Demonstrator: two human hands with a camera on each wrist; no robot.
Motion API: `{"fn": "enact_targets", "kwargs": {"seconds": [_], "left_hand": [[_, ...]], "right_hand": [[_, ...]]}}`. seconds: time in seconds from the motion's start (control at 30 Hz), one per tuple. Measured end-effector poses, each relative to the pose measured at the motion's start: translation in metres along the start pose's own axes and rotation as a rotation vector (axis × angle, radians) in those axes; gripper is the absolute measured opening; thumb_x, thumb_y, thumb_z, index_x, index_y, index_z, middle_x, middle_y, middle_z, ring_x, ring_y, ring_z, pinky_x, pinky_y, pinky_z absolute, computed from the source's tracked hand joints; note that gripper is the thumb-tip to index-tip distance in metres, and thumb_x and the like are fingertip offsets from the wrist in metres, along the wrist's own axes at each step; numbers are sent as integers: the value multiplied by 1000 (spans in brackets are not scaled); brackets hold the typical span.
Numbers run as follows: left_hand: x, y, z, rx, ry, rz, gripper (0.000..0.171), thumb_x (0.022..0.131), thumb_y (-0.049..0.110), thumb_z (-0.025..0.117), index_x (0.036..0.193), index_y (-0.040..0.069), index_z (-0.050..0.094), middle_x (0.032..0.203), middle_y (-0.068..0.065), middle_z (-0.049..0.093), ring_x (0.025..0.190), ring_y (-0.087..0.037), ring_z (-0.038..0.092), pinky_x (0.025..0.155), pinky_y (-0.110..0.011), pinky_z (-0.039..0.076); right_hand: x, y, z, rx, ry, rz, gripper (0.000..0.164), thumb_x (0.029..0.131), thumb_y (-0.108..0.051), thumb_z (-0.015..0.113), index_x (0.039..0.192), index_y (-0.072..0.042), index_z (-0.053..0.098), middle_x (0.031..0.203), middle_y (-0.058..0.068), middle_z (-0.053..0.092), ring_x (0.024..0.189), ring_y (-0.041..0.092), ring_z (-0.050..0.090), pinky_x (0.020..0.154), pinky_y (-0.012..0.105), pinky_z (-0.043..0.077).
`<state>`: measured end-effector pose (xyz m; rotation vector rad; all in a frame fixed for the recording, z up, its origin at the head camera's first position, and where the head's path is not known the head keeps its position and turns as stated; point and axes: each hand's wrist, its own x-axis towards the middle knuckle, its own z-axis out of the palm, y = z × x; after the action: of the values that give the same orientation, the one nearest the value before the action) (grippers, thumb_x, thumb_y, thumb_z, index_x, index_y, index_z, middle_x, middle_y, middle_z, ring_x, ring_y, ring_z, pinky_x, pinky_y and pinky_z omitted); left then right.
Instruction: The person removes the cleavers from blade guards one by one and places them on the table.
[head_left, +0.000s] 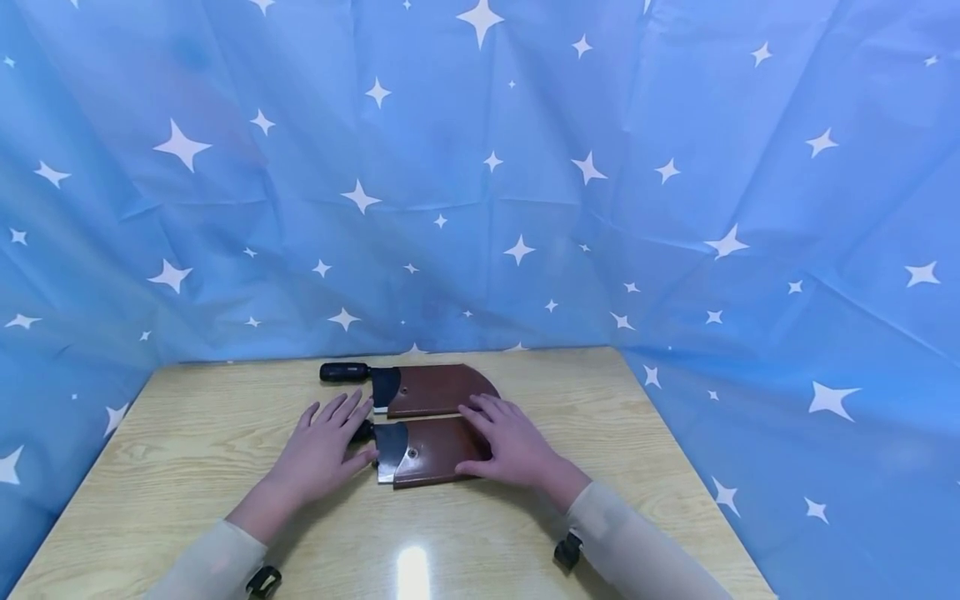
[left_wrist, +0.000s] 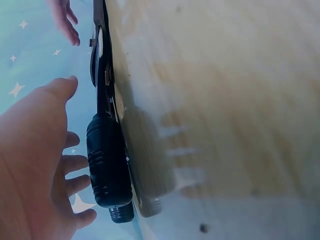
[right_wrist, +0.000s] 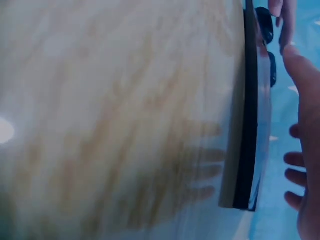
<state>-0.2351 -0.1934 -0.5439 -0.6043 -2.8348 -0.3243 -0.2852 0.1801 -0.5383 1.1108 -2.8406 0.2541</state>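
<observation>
Two cleavers lie on the wooden table, one behind the other, their blades in brown leather sheaths and their handles pointing left. The nearer cleaver [head_left: 438, 454] shows a strip of bare metal between its sheath and the black handle [left_wrist: 107, 160]. Over that handle spreads my left hand [head_left: 318, 454], fingers apart and hiding most of it in the head view. My right hand [head_left: 517, 446] is above the sheath's right end, its thumb and fingers spread and overlapping the leather. Behind, the farther cleaver [head_left: 442, 390] has its black handle in full view.
The light wooden table [head_left: 187, 467] has a bright reflection near its front. A blue curtain [head_left: 480, 208] with white stars hangs behind it and along the sides. Dark bands [head_left: 567, 550] sit on both wrists.
</observation>
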Motion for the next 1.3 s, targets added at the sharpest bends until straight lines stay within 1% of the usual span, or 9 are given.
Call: {"fn": "enact_targets", "kwargs": {"seconds": [0.13,0.33,0.47,0.67,0.8,0.9,1.07,1.13,1.3], "left_hand": [[0,0,0,-12,0,11,81,102,57,76,165,10,53,167,-19,50,153,-45,47,121,-73,33],[3,0,1,-34,5,12,68,100,51,81,153,10,66,156,-16,61,143,-41,56,115,-71,41],[6,-2,0,-79,-2,9,61,97,43,86,145,9,71,145,-12,67,136,-39,61,112,-70,44],[12,-14,5,-161,5,9,54,94,31,90,141,10,73,137,-9,71,129,-37,64,104,-66,50],[16,-24,10,-205,3,15,50,93,26,90,139,11,75,134,-8,72,124,-35,66,99,-62,52],[19,-28,11,-237,-10,16,48,94,26,90,137,12,75,133,-8,72,124,-36,66,99,-62,52],[21,-30,8,-290,-47,-10,41,96,23,88,135,14,75,131,-7,73,126,-38,67,104,-65,51],[23,-30,7,-301,-57,-16,39,97,23,87,134,14,76,130,-7,73,126,-39,67,105,-66,50],[27,-31,5,-307,-68,-12,36,98,22,87,131,14,77,127,-6,74,122,-37,69,104,-64,53]], "right_hand": [[1,-2,4,-39,-6,-34,104,94,-87,62,172,-21,44,173,11,42,161,34,37,128,57,35],[2,-9,7,-27,-21,-66,100,93,-83,68,171,-23,46,170,10,45,158,33,39,128,58,34],[2,-12,7,-8,-45,-62,101,92,-83,69,172,-25,44,171,8,44,159,32,38,128,57,33],[6,-14,11,-30,-66,-97,99,94,-83,67,172,-27,43,172,4,43,159,29,38,129,55,32],[8,-17,12,-30,-90,-128,96,96,-81,65,173,-29,41,173,4,41,159,28,39,128,54,34],[10,-20,10,-8,-113,-140,94,98,-79,65,173,-30,40,174,6,39,160,29,38,127,56,35],[12,-22,8,3,-137,-148,92,99,-77,66,174,-31,38,175,8,37,160,29,36,126,56,38],[14,-21,10,0,-134,-150,93,99,-78,65,174,-31,38,174,8,38,159,28,37,125,55,39],[19,-18,14,14,-114,-159,96,96,-81,66,172,-29,41,169,4,42,153,24,41,124,51,41]]}}
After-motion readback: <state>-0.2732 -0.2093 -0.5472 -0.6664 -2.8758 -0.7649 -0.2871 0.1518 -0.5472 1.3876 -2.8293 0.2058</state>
